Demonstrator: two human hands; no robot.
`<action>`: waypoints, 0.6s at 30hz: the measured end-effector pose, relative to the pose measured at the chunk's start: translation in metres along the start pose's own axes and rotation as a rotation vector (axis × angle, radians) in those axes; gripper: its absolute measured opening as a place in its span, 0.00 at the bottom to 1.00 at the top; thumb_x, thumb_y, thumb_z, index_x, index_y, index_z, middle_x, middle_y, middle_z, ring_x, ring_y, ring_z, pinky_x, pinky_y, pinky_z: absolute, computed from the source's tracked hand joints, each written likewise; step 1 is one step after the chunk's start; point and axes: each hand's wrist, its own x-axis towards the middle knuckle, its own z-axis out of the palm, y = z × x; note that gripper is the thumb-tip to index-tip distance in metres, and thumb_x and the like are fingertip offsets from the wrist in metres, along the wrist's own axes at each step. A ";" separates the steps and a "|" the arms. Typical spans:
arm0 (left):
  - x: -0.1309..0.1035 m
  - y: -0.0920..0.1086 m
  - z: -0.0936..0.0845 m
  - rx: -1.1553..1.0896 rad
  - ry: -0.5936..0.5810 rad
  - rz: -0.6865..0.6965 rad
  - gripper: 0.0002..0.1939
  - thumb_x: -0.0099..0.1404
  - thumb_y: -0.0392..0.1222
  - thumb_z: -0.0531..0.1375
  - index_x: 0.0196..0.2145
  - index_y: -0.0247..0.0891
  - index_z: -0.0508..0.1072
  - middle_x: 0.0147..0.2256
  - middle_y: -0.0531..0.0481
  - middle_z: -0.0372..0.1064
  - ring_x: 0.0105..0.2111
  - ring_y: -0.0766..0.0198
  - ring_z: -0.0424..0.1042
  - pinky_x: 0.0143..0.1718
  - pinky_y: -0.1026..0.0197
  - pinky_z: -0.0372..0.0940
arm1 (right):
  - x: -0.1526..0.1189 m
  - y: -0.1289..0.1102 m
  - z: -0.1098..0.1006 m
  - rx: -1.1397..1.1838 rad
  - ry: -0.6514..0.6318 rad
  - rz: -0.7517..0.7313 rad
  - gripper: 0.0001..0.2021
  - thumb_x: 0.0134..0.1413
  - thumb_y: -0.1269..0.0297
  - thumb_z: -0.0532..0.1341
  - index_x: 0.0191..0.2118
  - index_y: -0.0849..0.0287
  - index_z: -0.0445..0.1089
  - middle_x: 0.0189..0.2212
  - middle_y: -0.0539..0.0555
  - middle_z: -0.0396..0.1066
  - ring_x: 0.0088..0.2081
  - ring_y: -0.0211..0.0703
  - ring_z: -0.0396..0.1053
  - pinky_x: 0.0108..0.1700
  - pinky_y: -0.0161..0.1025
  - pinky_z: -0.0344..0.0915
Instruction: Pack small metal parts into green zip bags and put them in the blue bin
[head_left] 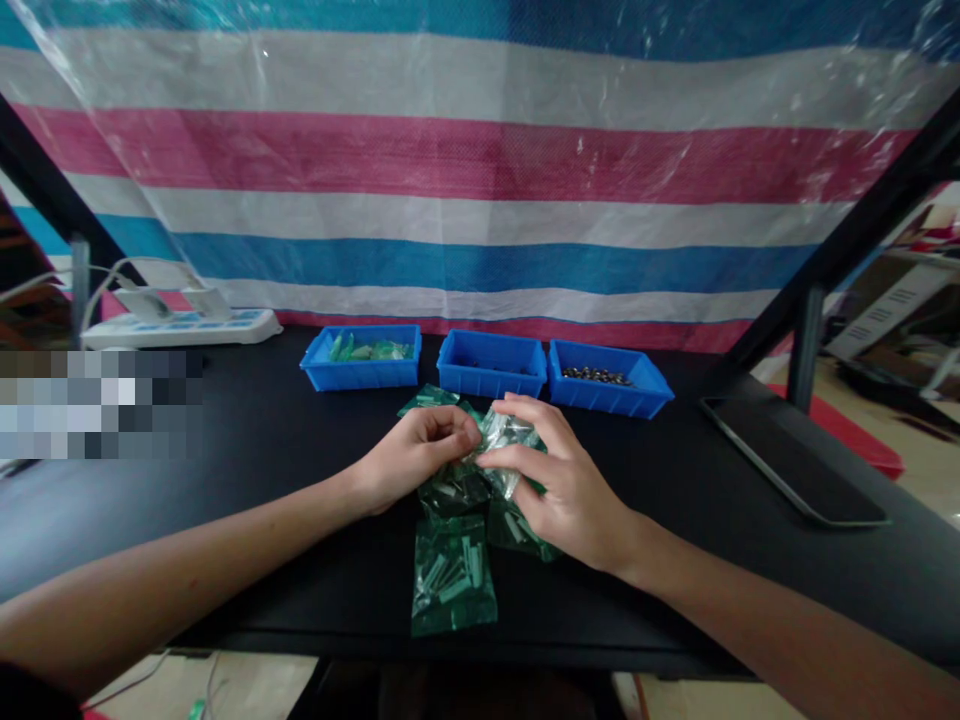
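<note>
A small shiny plastic bag (504,440), see-through with green parts, is between my hands above the middle of the table. My left hand (420,445) pinches its left edge between thumb and curled fingers. From the right, my right hand (566,480) grips the same bag with bent fingers, hiding part of it. Beneath them lie several green see-through bags, partly covered by my hands. One such green bag (454,575) lies flat nearer the table's front edge and contains pale, stick-shaped pieces.
Behind my hands stand three blue bins: the left bin (364,376) holds green bits, the middle bin (491,382) a few small dark pieces, the right bin (611,397) small metal parts. A power strip (187,328) sits back left, a dark phone-like slab (795,465) at right.
</note>
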 end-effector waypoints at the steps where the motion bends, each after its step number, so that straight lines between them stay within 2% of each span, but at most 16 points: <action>1: 0.002 0.001 -0.004 0.021 0.019 0.018 0.15 0.57 0.50 0.57 0.25 0.34 0.66 0.20 0.56 0.59 0.21 0.71 0.58 0.23 0.67 0.55 | 0.000 -0.001 0.000 -0.023 -0.011 0.014 0.15 0.49 0.78 0.54 0.40 0.55 0.70 0.53 0.58 0.55 0.57 0.52 0.53 0.55 0.55 0.57; 3: 0.009 0.004 -0.018 0.093 0.126 0.088 0.13 0.57 0.48 0.57 0.25 0.34 0.66 0.21 0.55 0.60 0.22 0.71 0.60 0.24 0.67 0.57 | 0.000 -0.001 0.000 -0.056 -0.031 0.059 0.12 0.52 0.73 0.56 0.42 0.55 0.69 0.55 0.59 0.52 0.58 0.54 0.51 0.56 0.55 0.56; 6: 0.023 0.007 -0.053 0.173 0.467 0.200 0.09 0.56 0.43 0.57 0.25 0.35 0.67 0.23 0.55 0.62 0.24 0.70 0.62 0.26 0.68 0.59 | -0.001 0.001 0.001 -0.069 -0.058 0.119 0.10 0.53 0.69 0.57 0.42 0.57 0.68 0.56 0.60 0.50 0.58 0.53 0.50 0.56 0.54 0.57; 8: 0.031 0.006 -0.080 0.208 0.687 0.205 0.07 0.55 0.41 0.57 0.24 0.35 0.67 0.23 0.54 0.63 0.24 0.70 0.63 0.25 0.69 0.59 | -0.001 0.004 0.001 -0.067 -0.073 0.139 0.10 0.53 0.69 0.57 0.42 0.57 0.68 0.55 0.60 0.51 0.58 0.53 0.50 0.56 0.53 0.57; 10: 0.036 0.003 -0.102 0.223 0.821 0.184 0.06 0.55 0.40 0.57 0.26 0.35 0.67 0.24 0.54 0.64 0.24 0.70 0.64 0.25 0.69 0.61 | -0.002 0.005 0.002 -0.065 -0.083 0.148 0.10 0.53 0.68 0.57 0.42 0.57 0.68 0.55 0.60 0.51 0.58 0.53 0.51 0.55 0.54 0.58; 13: 0.037 -0.006 -0.121 0.302 0.888 0.157 0.05 0.54 0.40 0.57 0.26 0.35 0.67 0.23 0.54 0.65 0.23 0.69 0.66 0.25 0.67 0.63 | -0.002 0.006 0.000 -0.082 -0.130 0.137 0.10 0.53 0.67 0.57 0.42 0.57 0.68 0.53 0.60 0.55 0.58 0.53 0.51 0.55 0.54 0.57; 16: 0.036 -0.013 -0.123 0.535 0.894 0.129 0.05 0.54 0.40 0.59 0.30 0.36 0.68 0.24 0.53 0.68 0.22 0.66 0.69 0.26 0.66 0.63 | 0.000 0.007 -0.003 -0.107 -0.216 0.129 0.09 0.53 0.66 0.58 0.41 0.57 0.69 0.49 0.59 0.61 0.57 0.53 0.52 0.55 0.54 0.57; 18: 0.034 -0.015 -0.120 0.710 0.839 0.127 0.07 0.54 0.38 0.58 0.34 0.37 0.69 0.25 0.52 0.70 0.24 0.64 0.71 0.29 0.65 0.63 | 0.002 0.009 -0.007 -0.116 -0.233 0.135 0.09 0.53 0.65 0.58 0.40 0.58 0.69 0.45 0.59 0.65 0.56 0.53 0.53 0.54 0.54 0.57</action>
